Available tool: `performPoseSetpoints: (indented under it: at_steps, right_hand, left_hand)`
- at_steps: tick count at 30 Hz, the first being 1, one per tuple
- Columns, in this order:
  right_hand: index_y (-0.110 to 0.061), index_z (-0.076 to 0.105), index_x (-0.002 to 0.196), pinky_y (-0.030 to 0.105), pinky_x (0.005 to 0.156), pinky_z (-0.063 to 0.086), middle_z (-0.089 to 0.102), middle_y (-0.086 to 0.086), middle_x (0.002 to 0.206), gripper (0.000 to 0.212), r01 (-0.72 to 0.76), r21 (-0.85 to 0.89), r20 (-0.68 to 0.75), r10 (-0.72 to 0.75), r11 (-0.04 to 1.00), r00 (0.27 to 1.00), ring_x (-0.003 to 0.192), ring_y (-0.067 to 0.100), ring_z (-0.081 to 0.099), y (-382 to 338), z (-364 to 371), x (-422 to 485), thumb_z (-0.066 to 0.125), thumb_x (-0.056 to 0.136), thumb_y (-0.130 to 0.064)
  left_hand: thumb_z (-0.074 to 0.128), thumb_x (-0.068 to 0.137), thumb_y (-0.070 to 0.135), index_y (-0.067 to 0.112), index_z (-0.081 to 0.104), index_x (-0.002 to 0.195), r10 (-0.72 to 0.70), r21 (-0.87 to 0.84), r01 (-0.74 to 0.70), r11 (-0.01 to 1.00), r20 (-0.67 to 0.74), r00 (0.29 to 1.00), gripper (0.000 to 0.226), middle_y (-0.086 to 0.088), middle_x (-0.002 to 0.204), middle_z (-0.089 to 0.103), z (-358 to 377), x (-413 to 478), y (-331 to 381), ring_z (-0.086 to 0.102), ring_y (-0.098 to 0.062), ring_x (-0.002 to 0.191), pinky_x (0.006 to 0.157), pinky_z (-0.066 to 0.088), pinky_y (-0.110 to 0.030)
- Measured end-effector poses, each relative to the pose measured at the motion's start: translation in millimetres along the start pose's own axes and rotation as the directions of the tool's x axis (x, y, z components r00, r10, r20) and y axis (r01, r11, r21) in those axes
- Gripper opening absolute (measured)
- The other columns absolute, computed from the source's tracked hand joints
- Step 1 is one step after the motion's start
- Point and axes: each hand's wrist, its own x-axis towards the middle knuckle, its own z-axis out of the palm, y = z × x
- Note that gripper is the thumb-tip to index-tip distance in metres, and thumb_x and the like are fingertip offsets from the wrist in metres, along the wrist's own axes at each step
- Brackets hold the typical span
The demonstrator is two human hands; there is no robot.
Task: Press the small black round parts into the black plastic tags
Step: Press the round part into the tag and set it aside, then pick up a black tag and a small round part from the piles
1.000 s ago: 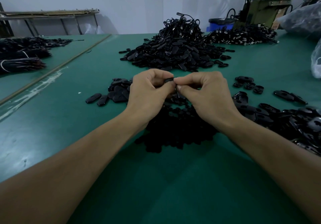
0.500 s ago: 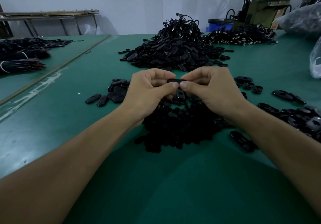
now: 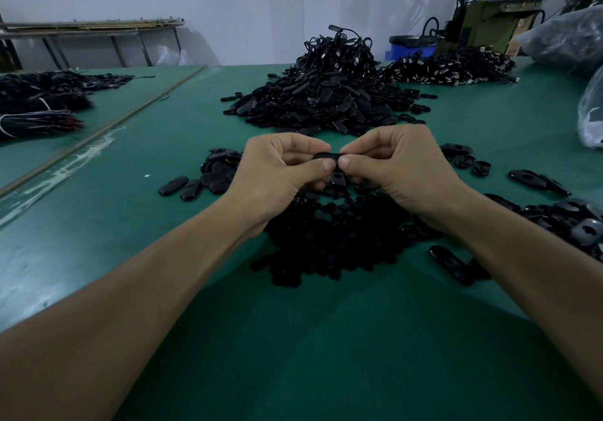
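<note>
green table (image 3: 293, 355), left hand (image 3: 277, 172) and right hand (image 3: 404, 172) on one black tag (image 3: 325, 156)

we log green surface (image 3: 293, 355) | blue bin (image 3: 411, 51) back right, just beside olive machine (image 3: 489, 25) | plastic bags (image 3: 567, 38) right edge | metal rack (image 3: 91, 25) against white wall (image 3: 261, 2) | tied cord bundles (image 3: 39, 122) far left

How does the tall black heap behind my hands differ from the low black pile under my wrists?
The tall heap rises to a peak with cords looping out on top; the low pile lies flat. The tall heap shows long oval tags; the low pile holds small rounded bits. Both are black and lie on the green table.
</note>
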Motion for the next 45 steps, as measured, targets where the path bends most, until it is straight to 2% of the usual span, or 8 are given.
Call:
performPoseSetpoints:
  at_steps: [8,17,19,22,26,37,41,45]
  right_hand:
    - [-0.014,0.074,0.078,0.029,0.066,0.055,0.072,0.004,0.067,0.006,-0.038,-0.036,-0.055,0.036,0.999,0.998,0.059,0.009,0.063,-3,3,5,0.078,0.08,-0.012]
    - [-0.02,0.074,0.093,0.011,0.065,0.049,0.074,-0.004,0.073,0.006,0.01,-0.183,0.001,-0.01,0.983,1.0,0.069,0.003,0.068,3,9,3,0.068,0.092,-0.019]
    - [-0.022,0.071,0.11,0.009,0.073,0.044,0.072,-0.012,0.087,0.017,0.049,-0.415,-0.003,-0.055,0.909,0.998,0.082,0.004,0.066,6,16,3,0.059,0.098,-0.025]
    - [-0.019,0.058,0.135,0.033,0.098,0.044,0.064,0.005,0.115,0.037,0.071,-0.701,0.058,-0.043,0.71,0.997,0.112,0.024,0.056,9,23,2,0.047,0.103,-0.032]
    - [-0.023,0.066,0.12,0.043,0.096,0.044,0.055,0.009,0.102,0.036,0.074,-0.803,0.131,0.054,0.592,0.99,0.109,0.032,0.051,6,24,0,0.037,0.105,-0.038]
    - [-0.021,0.068,0.117,0.034,0.09,0.051,0.066,0.002,0.107,0.022,-0.003,-0.692,0.076,0.077,0.722,0.994,0.099,0.021,0.062,-3,24,-3,0.062,0.096,-0.016]
    - [-0.016,0.061,0.129,0.03,0.088,0.047,0.064,0.0,0.104,0.037,-0.103,-0.633,0.037,0.163,0.767,0.986,0.097,0.017,0.057,0,22,1,0.068,0.093,-0.02]
    - [-0.006,0.071,0.104,0.033,0.081,0.052,0.069,0.004,0.09,0.019,-0.081,-0.63,0.025,0.125,0.772,0.992,0.09,0.022,0.064,2,21,1,0.07,0.092,-0.021]
  left_hand:
    - [0.079,0.082,0.0,0.01,0.073,0.09,0.024,0.035,-0.024,0.999,-0.024,0.999,0.014,-0.005,0.071,0.076,2,-1,1,0.071,-0.011,0.062,0.063,0.056,-0.018]
    - [0.081,0.078,-0.001,0.01,0.071,0.081,0.055,0.16,-0.038,0.986,-0.104,0.993,0.015,-0.006,0.064,0.074,-4,3,-2,0.069,-0.017,0.056,0.058,0.057,-0.023]
    - [0.08,0.08,0.003,0.016,0.072,0.081,0.1,0.246,-0.054,0.968,-0.18,0.979,0.016,-0.001,0.066,0.074,-8,5,-5,0.07,-0.015,0.058,0.062,0.059,-0.024]
    - [0.076,0.085,0.009,0.029,0.072,0.084,0.151,0.311,-0.045,0.949,-0.326,0.933,0.02,0.008,0.067,0.074,-18,9,-7,0.07,-0.007,0.059,0.065,0.057,-0.021]
    - [0.073,0.089,0.013,0.03,0.074,0.092,0.169,0.359,0.001,0.933,-0.441,0.881,0.017,0.01,0.07,0.073,-35,15,-10,0.069,-0.004,0.063,0.078,0.061,-0.025]
    - [0.076,0.087,0.027,0.032,0.073,0.095,0.097,0.554,0.205,0.807,-0.467,0.879,0.011,0.012,0.094,0.068,-51,16,-22,0.065,-0.011,0.095,0.09,0.057,-0.041]
    - [0.073,0.089,0.027,0.035,0.069,0.088,0.157,0.598,0.138,0.79,-0.414,0.897,0.009,0.009,0.099,0.069,-43,13,-18,0.063,-0.011,0.097,0.086,0.053,-0.036]
    - [0.072,0.089,0.025,0.034,0.071,0.085,0.233,0.603,-0.02,0.797,-0.277,0.932,0.01,0.018,0.08,0.068,-24,7,-13,0.06,0.004,0.074,0.07,0.05,-0.02]
